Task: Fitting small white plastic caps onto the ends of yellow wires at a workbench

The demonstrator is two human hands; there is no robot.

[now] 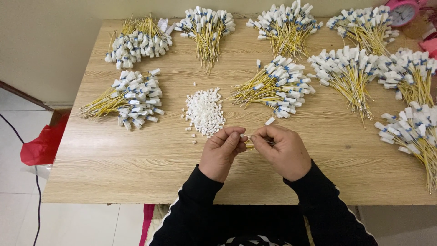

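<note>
My left hand and my right hand meet over the near middle of a wooden table. The left fingertips pinch a tiny white plastic connector. The right fingers grip a thin yellow wire, whose white-tagged far end sticks out past the hand. The wire's tip and the connector touch between my thumbs. Just beyond my left hand lies a heap of small white connectors.
Bundles of yellow wires with white and blue tags lie around the table: two at the left, two along the back, one in the middle, several at the right. A pink clock stands back right. Red plastic lies on the floor.
</note>
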